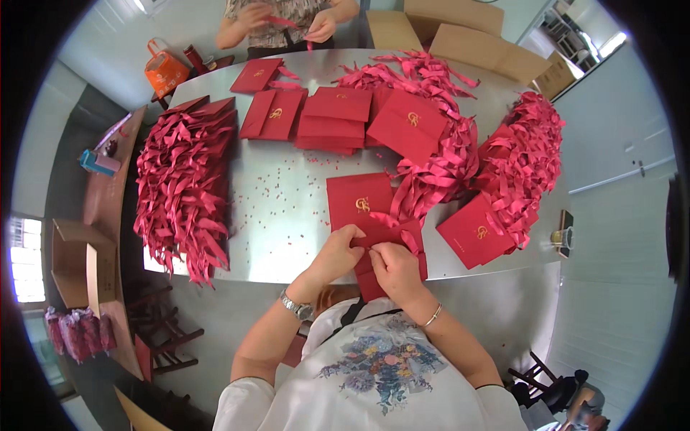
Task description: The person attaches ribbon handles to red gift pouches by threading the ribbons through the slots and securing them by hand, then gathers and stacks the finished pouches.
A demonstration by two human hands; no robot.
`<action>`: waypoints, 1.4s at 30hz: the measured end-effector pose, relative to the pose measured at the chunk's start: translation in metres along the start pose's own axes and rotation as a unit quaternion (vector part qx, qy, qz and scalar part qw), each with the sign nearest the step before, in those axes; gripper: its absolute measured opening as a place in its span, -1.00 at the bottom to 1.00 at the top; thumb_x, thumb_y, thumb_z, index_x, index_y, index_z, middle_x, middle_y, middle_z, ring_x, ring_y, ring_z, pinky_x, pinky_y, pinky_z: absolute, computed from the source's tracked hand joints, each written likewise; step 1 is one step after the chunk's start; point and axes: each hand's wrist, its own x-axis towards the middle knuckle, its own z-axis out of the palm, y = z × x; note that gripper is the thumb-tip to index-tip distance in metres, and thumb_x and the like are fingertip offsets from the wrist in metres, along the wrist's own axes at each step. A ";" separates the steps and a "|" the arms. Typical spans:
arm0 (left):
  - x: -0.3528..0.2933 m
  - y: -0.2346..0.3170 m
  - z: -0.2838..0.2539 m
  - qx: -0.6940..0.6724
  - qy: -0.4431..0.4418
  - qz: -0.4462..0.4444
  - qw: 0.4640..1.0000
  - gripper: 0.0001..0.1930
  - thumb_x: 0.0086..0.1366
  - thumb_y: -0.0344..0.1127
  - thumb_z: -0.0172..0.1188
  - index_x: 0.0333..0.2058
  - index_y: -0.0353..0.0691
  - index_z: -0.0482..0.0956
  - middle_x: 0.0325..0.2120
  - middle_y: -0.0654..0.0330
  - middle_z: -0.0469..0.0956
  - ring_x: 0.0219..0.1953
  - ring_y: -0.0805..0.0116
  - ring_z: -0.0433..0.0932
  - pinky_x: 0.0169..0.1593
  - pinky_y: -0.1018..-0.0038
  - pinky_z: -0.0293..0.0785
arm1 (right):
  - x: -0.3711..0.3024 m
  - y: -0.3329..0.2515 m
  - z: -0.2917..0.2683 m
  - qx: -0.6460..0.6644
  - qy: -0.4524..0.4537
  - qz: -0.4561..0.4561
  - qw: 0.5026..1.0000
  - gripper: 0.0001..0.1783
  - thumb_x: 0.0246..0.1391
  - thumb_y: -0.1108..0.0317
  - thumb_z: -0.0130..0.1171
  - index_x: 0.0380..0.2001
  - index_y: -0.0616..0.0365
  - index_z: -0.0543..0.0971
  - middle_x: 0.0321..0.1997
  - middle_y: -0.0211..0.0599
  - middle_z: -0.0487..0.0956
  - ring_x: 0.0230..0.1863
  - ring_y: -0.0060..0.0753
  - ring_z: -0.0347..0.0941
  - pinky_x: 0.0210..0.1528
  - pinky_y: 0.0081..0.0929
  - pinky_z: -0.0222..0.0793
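Both hands work at the near edge of the grey table [287,215]; the left hand [336,251] is closed in a pinch on a red envelope [374,276], thumb and fingers on its upper edge; the right hand [394,267] is likewise closed, fingers curled on a red ribbon [399,231] at the envelope's top. The envelope hangs partly over the table edge, just below a second envelope [358,201] lying flat.

Handling, by judgement — the envelope is light card, stiff enough to hold by an edge yet easily creased; the ribbon is soft, limp and likely slippery, best pinched near its end.

Containers: cardboard boxes [460,36] at the far side, contents not visible; an orange bag [164,70] far left, contents not discernible.

Finished envelopes with ribbons lie heaped at left [183,187] and right [528,158]; another person's hands [320,27] work opposite.
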 end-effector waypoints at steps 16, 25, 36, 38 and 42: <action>0.011 0.009 0.017 0.126 0.068 0.079 0.986 -0.81 0.01 -0.57 0.08 -0.33 -0.40 0.48 -0.39 -0.12 0.52 -0.28 -0.05 0.51 -0.20 0.27 0.45 | 0.014 0.018 0.018 -0.118 -0.010 0.033 0.992 -0.84 -0.04 0.39 0.09 -0.61 0.18 0.39 -0.62 -0.09 0.50 -0.56 -0.09 0.49 -0.53 -0.20 0.42; 0.031 -0.016 -0.007 0.048 -0.011 0.094 0.994 -0.78 0.02 -0.58 0.04 -0.30 -0.39 0.51 -0.42 -0.13 0.53 -0.33 -0.09 0.51 -0.23 0.25 0.46 | 0.031 0.017 0.028 0.157 -0.052 0.338 0.926 -0.81 -0.04 0.36 0.12 -0.53 0.30 0.55 -0.56 -0.07 0.56 -0.55 -0.05 0.51 -0.46 -0.26 0.42; 0.031 -0.023 -0.016 0.104 0.012 0.130 0.986 -0.86 0.06 -0.57 0.09 -0.35 -0.37 0.49 -0.43 -0.10 0.56 -0.36 -0.02 0.57 -0.29 0.33 0.50 | 0.032 0.003 0.052 0.040 0.007 0.296 0.954 -0.79 -0.04 0.32 0.08 -0.59 0.26 0.51 -0.58 -0.10 0.56 -0.52 -0.04 0.51 -0.43 -0.16 0.42; 0.031 -0.024 -0.021 0.069 -0.012 0.113 0.991 -0.85 0.05 -0.57 0.07 -0.34 -0.38 0.49 -0.41 -0.11 0.55 -0.34 -0.06 0.55 -0.27 0.27 0.48 | 0.036 0.003 0.046 0.096 -0.030 0.331 0.938 -0.80 -0.05 0.32 0.08 -0.57 0.26 0.53 -0.55 -0.07 0.56 -0.49 -0.05 0.52 -0.42 -0.15 0.43; 0.036 -0.027 -0.022 0.079 -0.066 0.101 0.990 -0.84 0.09 -0.55 0.10 -0.30 -0.33 0.51 -0.40 -0.05 0.58 -0.34 0.06 0.58 -0.26 0.35 0.49 | 0.026 0.005 0.056 -0.185 -0.059 0.157 0.968 -0.80 -0.01 0.30 0.08 -0.52 0.20 0.57 -0.51 -0.03 0.56 -0.45 0.01 0.52 -0.39 -0.14 0.44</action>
